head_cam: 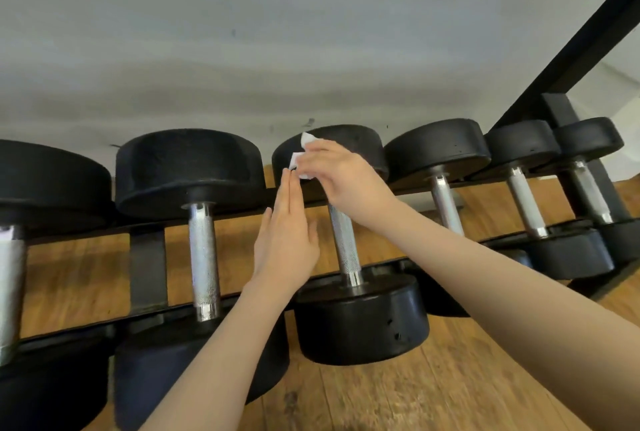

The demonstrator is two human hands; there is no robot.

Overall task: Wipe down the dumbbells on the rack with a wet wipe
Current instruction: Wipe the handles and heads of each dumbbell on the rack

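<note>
Low black rack (149, 268) holding a row of dumbbells, black round heads with knurled silver handles, lying across the two rails. Wood floor (450, 378) underneath, pale wall (242, 32) behind. No numbers or brand marks I can read on any of the heads.

Right hand (346, 177) has its fingers curled round a white wipe (300, 157), bunched up and pressed against the far head of the middle dumbbell (346, 247). A bit of wipe pokes out above and to the left of the fingers.

Left hand (287, 240) is flat, fingers straight and together, holding nothing, its fingertips just below the wipe, between the middle dumbbell and the next one left (204, 250).
</note>
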